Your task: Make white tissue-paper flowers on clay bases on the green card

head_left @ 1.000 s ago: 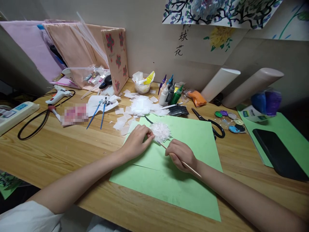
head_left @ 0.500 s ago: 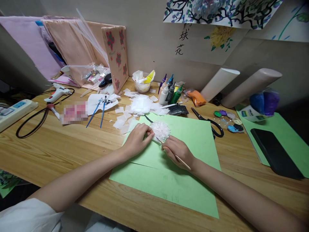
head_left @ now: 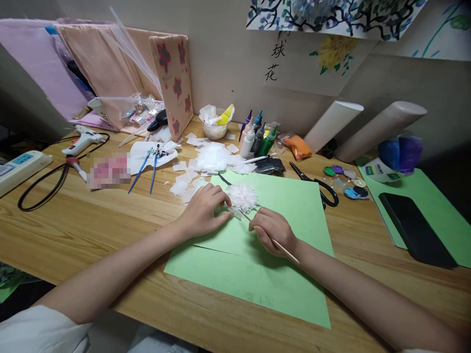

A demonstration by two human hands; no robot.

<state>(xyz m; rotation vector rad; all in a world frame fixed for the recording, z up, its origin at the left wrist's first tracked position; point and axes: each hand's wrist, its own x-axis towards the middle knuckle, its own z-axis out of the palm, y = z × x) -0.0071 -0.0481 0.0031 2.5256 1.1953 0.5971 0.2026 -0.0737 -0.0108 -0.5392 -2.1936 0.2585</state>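
Note:
A fluffy white paper flower (head_left: 243,197) lies on the green paper (head_left: 294,289) in front of me, with a dark stem (head_left: 224,179) showing at its upper left. My left hand (head_left: 208,208) rests at the flower's left side, thumb and index finger apart. A small thin white paper piece (head_left: 236,214) lies by the thumb, under the flower's lower edge. In my right hand (head_left: 274,230) is a thin wooden stick (head_left: 285,251), held like a pen. Its tip points at the paper piece beside the flower.
Loose white paper squares (head_left: 212,158) lie behind the flower. Paint bottles (head_left: 248,142), a plastic bowl (head_left: 215,130) and an orange clay packet (head_left: 297,147) stand farther back. Black scissors (head_left: 329,192) and a phone (head_left: 415,230) are to the right; a glue gun (head_left: 83,140) and two blue brushes (head_left: 153,171) are left.
My left thumb and index finger have parted from their pinch at the flower's edge. The wooden stick now lies slightly lower at its rear end. The whole view has shifted a little.

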